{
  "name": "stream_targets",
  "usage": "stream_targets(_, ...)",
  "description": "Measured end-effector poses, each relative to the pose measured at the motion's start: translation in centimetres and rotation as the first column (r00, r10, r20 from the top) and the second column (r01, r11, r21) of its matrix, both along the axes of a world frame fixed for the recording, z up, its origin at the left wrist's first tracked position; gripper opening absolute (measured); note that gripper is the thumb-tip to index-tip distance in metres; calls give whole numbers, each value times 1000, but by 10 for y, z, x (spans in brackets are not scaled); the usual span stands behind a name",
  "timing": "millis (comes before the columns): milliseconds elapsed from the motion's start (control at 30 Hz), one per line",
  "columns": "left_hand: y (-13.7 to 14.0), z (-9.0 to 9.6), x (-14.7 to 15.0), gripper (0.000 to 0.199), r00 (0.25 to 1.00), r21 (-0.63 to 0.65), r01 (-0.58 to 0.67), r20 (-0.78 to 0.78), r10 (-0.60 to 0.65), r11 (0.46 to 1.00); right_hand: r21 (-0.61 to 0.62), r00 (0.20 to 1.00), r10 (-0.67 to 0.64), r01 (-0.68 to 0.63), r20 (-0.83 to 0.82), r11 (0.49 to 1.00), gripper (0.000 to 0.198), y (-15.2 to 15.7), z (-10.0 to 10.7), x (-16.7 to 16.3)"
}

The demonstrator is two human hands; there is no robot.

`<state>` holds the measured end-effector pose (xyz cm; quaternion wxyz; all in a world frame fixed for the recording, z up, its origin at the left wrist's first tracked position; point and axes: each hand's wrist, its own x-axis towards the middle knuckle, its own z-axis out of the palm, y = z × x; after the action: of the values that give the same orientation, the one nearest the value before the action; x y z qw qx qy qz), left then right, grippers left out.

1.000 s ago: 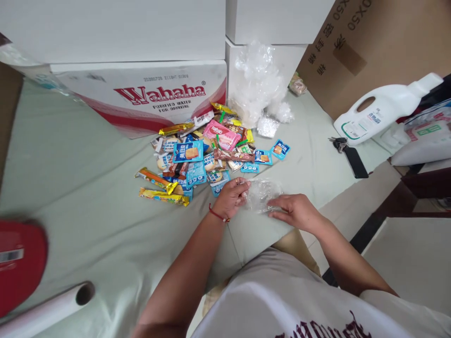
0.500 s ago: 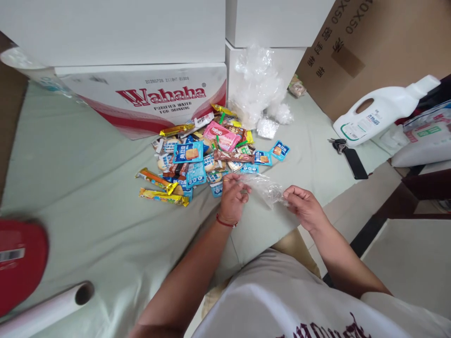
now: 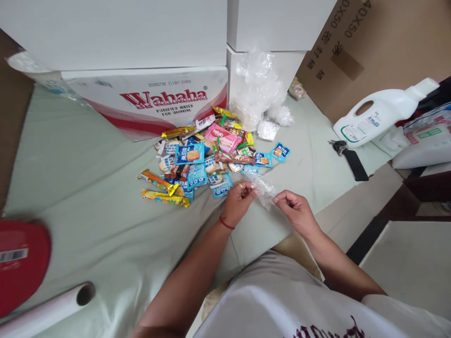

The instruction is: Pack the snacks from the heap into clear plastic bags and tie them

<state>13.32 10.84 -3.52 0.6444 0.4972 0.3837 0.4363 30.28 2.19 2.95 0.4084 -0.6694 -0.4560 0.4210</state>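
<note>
A crumpled clear plastic bag (image 3: 265,191) is stretched between my two hands, above the near edge of the cloth-covered surface. My left hand (image 3: 240,199) pinches its left side, fingers closed, with a red string round the wrist. On the bag's right side, my right hand (image 3: 296,209) grips it between thumb and forefinger. Just beyond my left hand lies a heap of wrapped snacks (image 3: 197,159): blue packets, yellow bars and a pink nabati pack (image 3: 222,137). One blue packet (image 3: 281,152) lies at the heap's right end.
Behind the heap stand a Wahaha carton (image 3: 148,101) and a pile of clear plastic bags (image 3: 259,94). To the right are a white detergent bottle (image 3: 384,112), keys and a black phone-like slab (image 3: 354,164). A red object (image 3: 21,267) and a white roll (image 3: 49,312) lie at left.
My hands have come closer together, the left moving right and the right moving left. The plastic bag between them is now more bunched up.
</note>
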Motion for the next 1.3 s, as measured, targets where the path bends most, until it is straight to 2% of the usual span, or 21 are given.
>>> stream_targets(67, 3, -1, -1, 26, 997, -58, -27, 69, 31, 998, 31, 1000, -18, 18, -10, 999, 37, -1, -2, 3)
stream_targets(200, 12, 3, -5, 28, 957, -327, -33, 261, 123, 944, 103, 989, -134, 140, -71, 985, 33, -6, -9, 19)
stream_targets(333, 20, 10, -14, 30, 893, -424, -30, 396, 215, 905, 47, 953, -252, 263, -170, 964, 32, -19, -19, 41)
stream_targets(400, 23, 13, -19, 29, 862, -449, -5, 452, 232, 894, 30, 969, -206, 212, -139, 977, 32, -25, -23, 53)
stream_targets(500, 25, 13, -24, 29, 792, -491, 45, 549, 268, 870, -10, 1000, 28, -28, 14, 1000, 34, -30, -20, 73)
stream_targets(600, 24, 10, -24, 25, 761, -479, 84, 597, 254, 874, -89, 965, 240, -232, 103, 969, 36, -25, -9, 87)
stream_targets(700, 21, 8, -22, 20, 755, -431, 110, 622, 207, 896, -53, 948, 256, -251, 191, 967, 56, -10, 2, 81)
stream_targets(800, 17, 9, -20, 14, 759, -369, 120, 632, 154, 922, -30, 953, 197, -195, 229, 980, 68, 12, 1, 55)
stream_targets(900, 14, 10, -19, 10, 769, -319, 148, 632, 94, 936, 1, 989, 73, -74, 126, 997, 50, 35, -7, 26)
stream_targets(967, 14, 9, -19, 9, 770, -311, 169, 634, 72, 935, 70, 999, -47, 47, -11, 996, 35, 46, -9, 18)
stream_targets(1067, 15, 6, -21, 7, 757, -349, 159, 643, 113, 924, 155, 931, -171, 230, -321, 961, 25, 53, -2, 29)
stream_targets(1133, 17, 4, -22, 9, 750, -385, 144, 643, 153, 912, 161, 851, -149, 262, -503, 952, 21, 50, 8, 48)
stream_targets(1200, 18, 4, -24, 9, 750, -392, 179, 648, 132, 902, 191, 790, -74, 237, -608, 953, 19, 45, 18, 70)
stream_targets(1267, 18, 6, -24, 7, 744, -375, 297, 668, 34, 878, 229, 751, 9, 191, -660, 955, 19, 38, 25, 88)
stream_targets(1300, 19, 7, -24, 15, 736, -367, 376, 676, -33, 851, 248, 737, 52, 159, -674, 956, 21, 34, 26, 96)
